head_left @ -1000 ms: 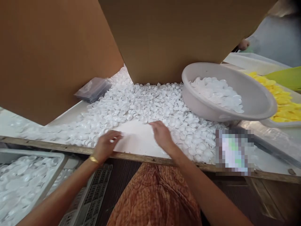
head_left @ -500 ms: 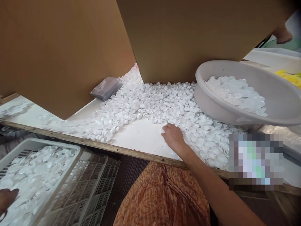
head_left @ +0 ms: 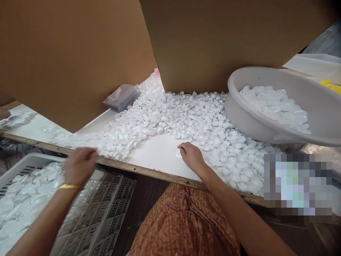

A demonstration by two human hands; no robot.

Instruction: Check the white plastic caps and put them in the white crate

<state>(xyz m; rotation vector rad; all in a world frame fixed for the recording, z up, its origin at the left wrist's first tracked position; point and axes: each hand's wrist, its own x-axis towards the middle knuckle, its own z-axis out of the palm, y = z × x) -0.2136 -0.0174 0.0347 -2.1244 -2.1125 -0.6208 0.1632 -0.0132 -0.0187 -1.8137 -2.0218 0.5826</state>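
Observation:
My right hand (head_left: 191,156) is over the white tabletop with its fingers closed. At its fingertips is a small, shallow white plastic piece (head_left: 178,153), rounded like a cap or spoon bowl. A wide heap of the same white pieces (head_left: 191,113) spreads behind the hand and to its right. Blurred by motion, my left hand (head_left: 81,163) hangs above the near right rim of a light plastic basket (head_left: 36,159), close to the table's wooden edge. Whether its fingers hold anything does not show. More white pieces fill the basket.
Two large brown cardboard panels (head_left: 202,46) stand at the back. A grey basin (head_left: 255,122) with white pieces sits at the right. A clear plastic-wrapped packet (head_left: 122,96) lies beside the left panel. Another person's hand (head_left: 4,113) shows at the far left edge.
My left hand has moved from over the basket's contents at the lower left, up and right toward the table edge. My right hand has shifted slightly left, with a white piece at its fingertips.

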